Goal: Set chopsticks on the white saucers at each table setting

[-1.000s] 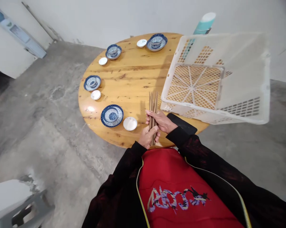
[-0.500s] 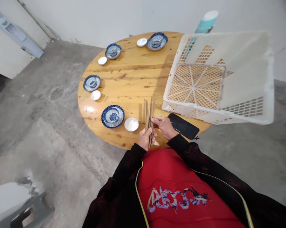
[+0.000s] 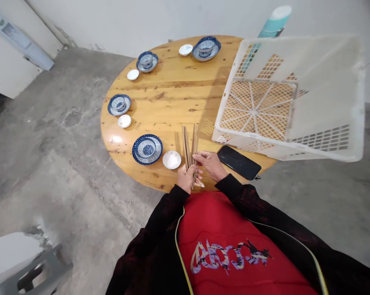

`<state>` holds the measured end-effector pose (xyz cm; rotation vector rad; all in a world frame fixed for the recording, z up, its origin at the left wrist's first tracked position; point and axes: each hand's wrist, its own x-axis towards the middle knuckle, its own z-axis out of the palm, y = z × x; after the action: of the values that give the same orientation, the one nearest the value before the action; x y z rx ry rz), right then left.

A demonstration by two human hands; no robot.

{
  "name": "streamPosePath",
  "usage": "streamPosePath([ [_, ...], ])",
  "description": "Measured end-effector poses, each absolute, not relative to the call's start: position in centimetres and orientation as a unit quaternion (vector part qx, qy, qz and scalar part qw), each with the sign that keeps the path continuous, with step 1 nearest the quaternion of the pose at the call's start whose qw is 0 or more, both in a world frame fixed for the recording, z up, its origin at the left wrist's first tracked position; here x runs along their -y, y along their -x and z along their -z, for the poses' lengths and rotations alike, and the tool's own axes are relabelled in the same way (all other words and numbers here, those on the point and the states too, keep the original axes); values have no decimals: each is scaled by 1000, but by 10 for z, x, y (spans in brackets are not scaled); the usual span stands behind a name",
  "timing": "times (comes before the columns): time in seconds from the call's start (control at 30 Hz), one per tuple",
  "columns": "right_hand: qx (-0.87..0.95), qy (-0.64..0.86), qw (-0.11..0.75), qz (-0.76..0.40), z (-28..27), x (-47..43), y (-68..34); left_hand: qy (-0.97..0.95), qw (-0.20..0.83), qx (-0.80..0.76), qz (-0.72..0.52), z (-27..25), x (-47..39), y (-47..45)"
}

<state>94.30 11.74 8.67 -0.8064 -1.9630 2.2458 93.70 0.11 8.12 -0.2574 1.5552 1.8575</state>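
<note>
My left hand (image 3: pixel 186 177) is closed round the lower part of a bundle of wooden chopsticks (image 3: pixel 186 145), held above the table's near edge. From the right, my right hand (image 3: pixel 212 164) pinches part of the same bundle between thumb and fingers. The upper ends fan into two groups with a gap between them. How many chopsticks there are I cannot tell. Just left of my hands lies a small white dish (image 3: pixel 172 159), and beside it a blue-and-white bowl (image 3: pixel 147 147) rests on a blue-rimmed plate (image 3: pixel 135 157). A black phone (image 3: pixel 238 162) lies right of my right hand.
A large white plastic basket (image 3: pixel 252 137) stands on the right of the round wooden table (image 3: pixel 169 108), a turquoise cylinder (image 3: pixel 272 24) behind it. More place settings (image 3: pixel 119 104) of bowl, plate and dish line the left and far edges. A grey stool (image 3: pixel 46 272) stands lower left.
The chopsticks' upper ends have spread into two groups with a wider gap. Both hands keep their grip. The view has shifted slightly.
</note>
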Motion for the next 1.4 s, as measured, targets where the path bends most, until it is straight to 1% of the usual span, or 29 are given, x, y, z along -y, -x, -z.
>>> streamPosePath([
  [0.13, 614, 273, 20, -741, -91, -112, -939, 112, 335, -603, -715, -84, 3, -935],
  [0.37, 558, 257, -19, -789, -91, -104, -937, 118, 324, -604, -718, -90, 13, -931],
  [0.67, 591, 313, 42, -743, -72, -95, -935, 114, 366, -618, -686, -86, 36, -929],
  [0.83, 564, 354, 55, -744, -64, -84, -941, 111, 376, -620, -680, -80, 45, -933],
  [0.97, 581, 354, 61, -731, -65, -84, -947, 117, 391, -610, -680, -78, 46, -939],
  [1.1, 650, 323, 94, -681, -79, -92, -946, 147, 381, -604, -684, -80, 44, -942],
  [1.23, 730, 250, 170, -612, -105, -98, -945, 189, 350, -608, -686, -83, 45, -943],
  [1.3, 769, 230, 210, -559, -114, -104, -948, 204, 335, -612, -687, -84, 47, -944],
  [1.4, 837, 210, 251, -438, -115, -119, -960, 215, 311, -622, -686, -87, 50, -948],
])
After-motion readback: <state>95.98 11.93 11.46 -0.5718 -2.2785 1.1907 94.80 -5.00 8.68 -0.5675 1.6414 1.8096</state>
